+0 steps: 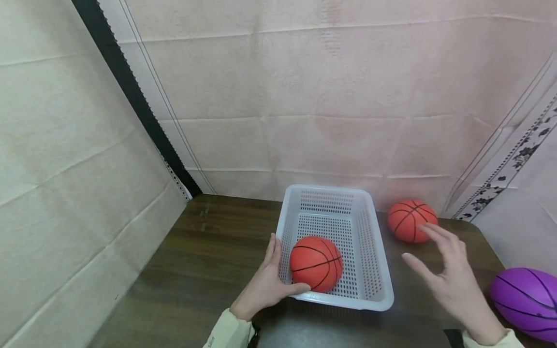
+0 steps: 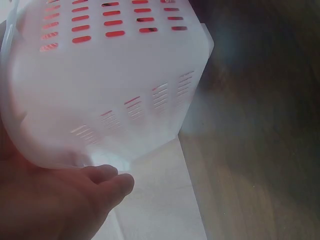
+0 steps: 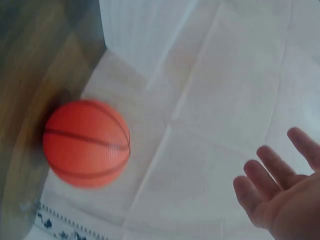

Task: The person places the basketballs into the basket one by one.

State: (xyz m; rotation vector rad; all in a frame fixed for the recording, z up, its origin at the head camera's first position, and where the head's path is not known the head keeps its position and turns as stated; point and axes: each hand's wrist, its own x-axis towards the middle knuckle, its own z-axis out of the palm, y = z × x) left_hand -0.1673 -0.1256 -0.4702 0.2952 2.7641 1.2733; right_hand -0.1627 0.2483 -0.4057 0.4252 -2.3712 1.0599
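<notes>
A white perforated plastic basket point(image 1: 344, 302) stands on the dark wooden table, one orange basketball point(image 1: 316, 264) lying inside its front left part. At the basket's near left corner, my left hand point(image 1: 270, 280) grips the rim, thumb over the front edge and fingers along the outer left side. The left wrist view shows the basket's slotted wall point(image 2: 100, 65) close to that hand. A second orange basketball point(image 1: 406, 222) sits right of the basket at the back. My right hand point(image 1: 452, 275) hovers in front of this ball with fingers spread, holding nothing; the right wrist view shows a gap between them.
A purple ball point(image 1: 528, 302) with black lines lies at the far right, beside the right forearm. Pale creased cloth point(image 1: 330, 96) hangs behind the table, with more cloth point(image 1: 78, 217) along the left side. The wooden tabletop point(image 1: 196, 275) shows left of the basket.
</notes>
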